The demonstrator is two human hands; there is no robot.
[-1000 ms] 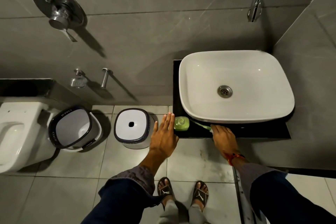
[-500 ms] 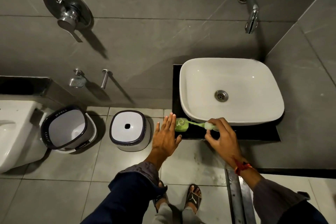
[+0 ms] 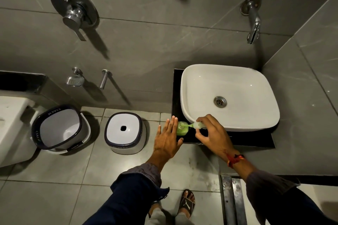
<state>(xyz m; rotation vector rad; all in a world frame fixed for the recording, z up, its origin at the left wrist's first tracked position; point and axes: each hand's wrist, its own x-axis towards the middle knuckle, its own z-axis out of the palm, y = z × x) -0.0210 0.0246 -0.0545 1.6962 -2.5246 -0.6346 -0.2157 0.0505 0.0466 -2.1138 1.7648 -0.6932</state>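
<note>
Now the small green bottle (image 3: 182,129) stands upright on the black counter (image 3: 247,138), just left of the centre of the frame, at the lower left corner of the white basin (image 3: 237,87). The left hand (image 3: 167,138) is directly on the left side of the bottle. Its fingers are straight and held together, pointing toward the top of the frame, and they lie along the bottle's side; they seem to touch it. The thumb is spread away from the fingers and reaches under the bottle's lower edge, so the bottle sits between the fingers and the thumb.

The right hand (image 3: 210,133) is on the right side of the bottle, above the front rim of the basin. Its thumb and first fingers pinch the pale pump head (image 3: 198,124), and the other fingers hang curled below. From the pump head a thin green tube (image 3: 188,125) goes left to the open neck of the bottle, so the pump head is apart from the bottle, tilted almost flat.

Left of the counter, on the floor tiles, stand a white stool (image 3: 126,131) and a bucket (image 3: 58,128). A tap (image 3: 253,23) comes out of the wall in the upper right.
</note>
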